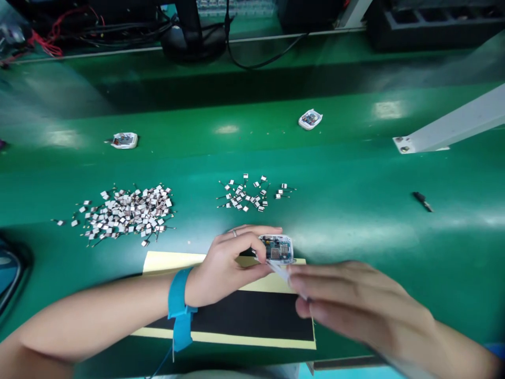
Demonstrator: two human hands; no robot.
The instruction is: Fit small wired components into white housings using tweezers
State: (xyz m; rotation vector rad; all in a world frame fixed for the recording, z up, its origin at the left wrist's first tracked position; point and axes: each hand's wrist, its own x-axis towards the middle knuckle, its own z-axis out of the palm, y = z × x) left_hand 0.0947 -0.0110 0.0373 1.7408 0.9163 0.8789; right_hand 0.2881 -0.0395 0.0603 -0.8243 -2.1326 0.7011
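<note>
Over the black-and-yellow mat [256, 318], the left hand [219, 266] has a white gadget [279, 249] in its grip; the blurred right hand [361, 300] pinches a white strip [280, 271].

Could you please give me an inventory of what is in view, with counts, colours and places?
Workbench: 1, green, throughout
Held device: 1, white, circuit board exposed, centre
Thin strip: 1, white, below it, blurred
Opened devices: 2, white, back left and back right
Parts heap: too many to count, pale, dark leads, left
Parts cluster: roughly two dozen, pale, dark leads, centre
Pen-like item: 1, black, right
Mat: 1, black and yellow, front
Bracket: 1, white, right
Stand: 1, black, back
Wires: several, red, back left
Wristband: 1, blue, left wrist
Left hand: 1, bare, gripping device
Right hand: 1, bare, holding strip
</note>
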